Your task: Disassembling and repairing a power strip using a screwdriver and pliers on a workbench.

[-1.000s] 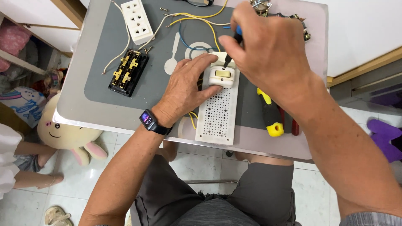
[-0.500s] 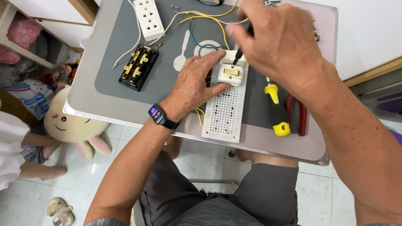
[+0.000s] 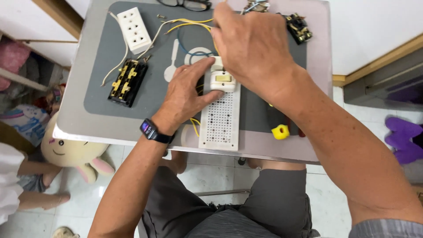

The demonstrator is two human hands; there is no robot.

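Observation:
My left hand [image 3: 187, 94], with a smartwatch [image 3: 152, 131] on its wrist, grips a small white switch [image 3: 223, 81] with its thumb and fingers. The switch sits at the top of a white perforated board [image 3: 220, 123]. My right hand [image 3: 253, 46] is closed in a fist just above the switch. It covers the screwdriver that it held in the earlier frames. Yellow and blue wires [image 3: 187, 22] run from under my right hand across the grey mat [image 3: 105, 53].
On the mat lie a white socket strip [image 3: 134, 24], a black-and-brass socket insert [image 3: 128, 81], another black part [image 3: 299, 27] and glasses [image 3: 185, 4]. A yellow-handled tool [image 3: 280, 131] lies under my right forearm. Below the table edge [image 3: 75, 128] are a plush toy [image 3: 72, 150] and another person's legs [image 3: 31, 176].
The view has shifted, so the table sits lower in frame. My right hand has dropped over the switch and now hides the screwdriver tip. My left hand stays on the switch.

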